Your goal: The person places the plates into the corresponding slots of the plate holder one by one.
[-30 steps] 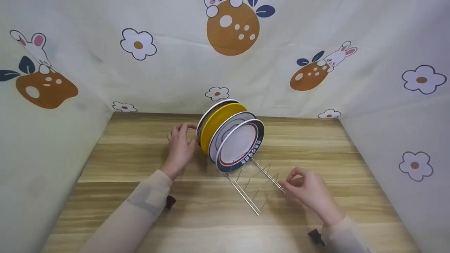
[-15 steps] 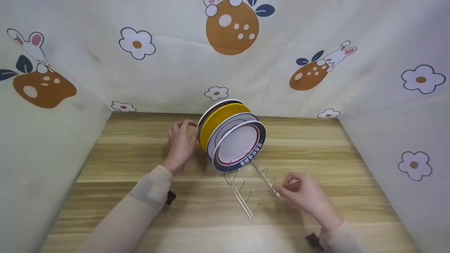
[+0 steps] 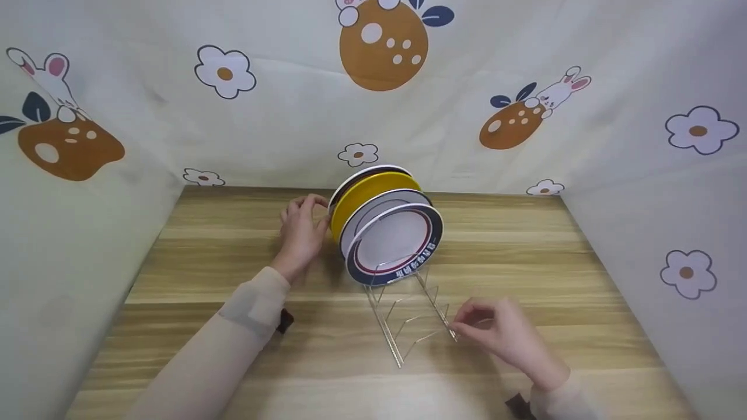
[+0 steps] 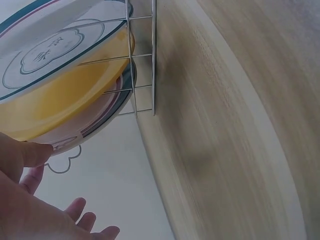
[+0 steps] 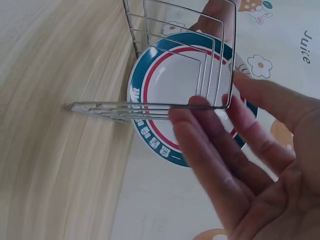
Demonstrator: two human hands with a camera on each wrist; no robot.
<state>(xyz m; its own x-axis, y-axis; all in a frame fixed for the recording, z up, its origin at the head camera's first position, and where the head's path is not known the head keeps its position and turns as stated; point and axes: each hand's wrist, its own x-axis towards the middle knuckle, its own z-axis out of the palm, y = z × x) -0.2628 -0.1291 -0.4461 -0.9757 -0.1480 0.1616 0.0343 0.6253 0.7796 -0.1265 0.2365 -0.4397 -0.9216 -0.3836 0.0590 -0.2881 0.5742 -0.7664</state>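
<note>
A metal wire plate rack [image 3: 383, 326] stands on the table, with several plates upright in its far half. In front is a white plate [image 3: 392, 239] with a dark blue rim and a red ring. Behind it come a pale plate with a line pattern [image 4: 52, 52], a yellow plate [image 3: 367, 192] and a brownish plate with a white edge [image 4: 107, 107]. My left hand [image 3: 300, 233] pinches the rearmost plate's edge between thumb and fingers. My right hand [image 3: 508, 332] pinches a wire at the rack's near right end; the right wrist view shows its fingertips there.
The wooden table [image 3: 222, 344] is enclosed at the back and both sides by a pale cloth [image 3: 280, 116] printed with flowers, rabbits and orange fruit. Dark straps [image 3: 519, 405] show by the wrists.
The rack has turned, its near end swinging left and toward me, and the front plate faces me more. My right hand moved left and down with it; my left hand shifted slightly.
</note>
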